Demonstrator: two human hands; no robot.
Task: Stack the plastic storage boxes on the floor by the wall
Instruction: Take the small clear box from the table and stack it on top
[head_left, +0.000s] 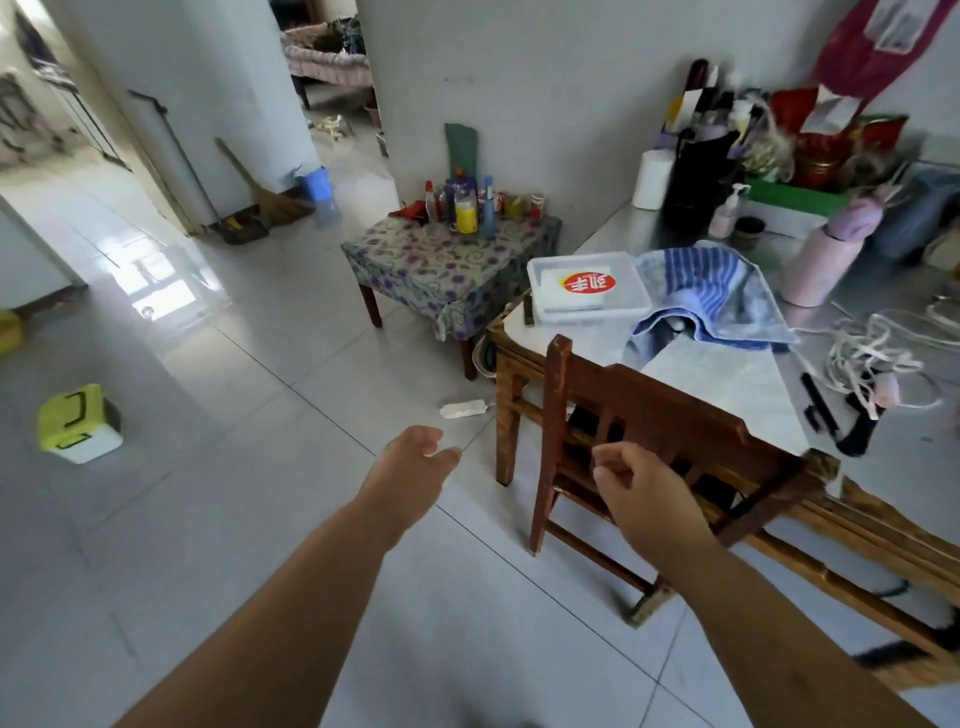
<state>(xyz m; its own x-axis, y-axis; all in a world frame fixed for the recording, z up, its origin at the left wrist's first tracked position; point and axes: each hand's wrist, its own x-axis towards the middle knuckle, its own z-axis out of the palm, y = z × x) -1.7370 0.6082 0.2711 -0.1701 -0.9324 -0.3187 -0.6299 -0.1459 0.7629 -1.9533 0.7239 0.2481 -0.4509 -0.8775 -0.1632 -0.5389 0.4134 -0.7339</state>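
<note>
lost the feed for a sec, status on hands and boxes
Both hands empty: left hand open, right hand loosely curled. Clear box on the table; yellow-lidded box on the floor. Chair beside right hand.

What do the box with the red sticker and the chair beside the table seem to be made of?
The box with the red sticker looks like translucent, smooth plastic: the white contents show faintly through its lid. The chair seems to be dark-stained wood with a dull, worn finish: paler patches show at the top of its post and at its feet.

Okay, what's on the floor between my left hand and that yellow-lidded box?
Nothing: in the head view, only bare pale floor tiles lie between the left hand and the yellow-lidded box.
</note>
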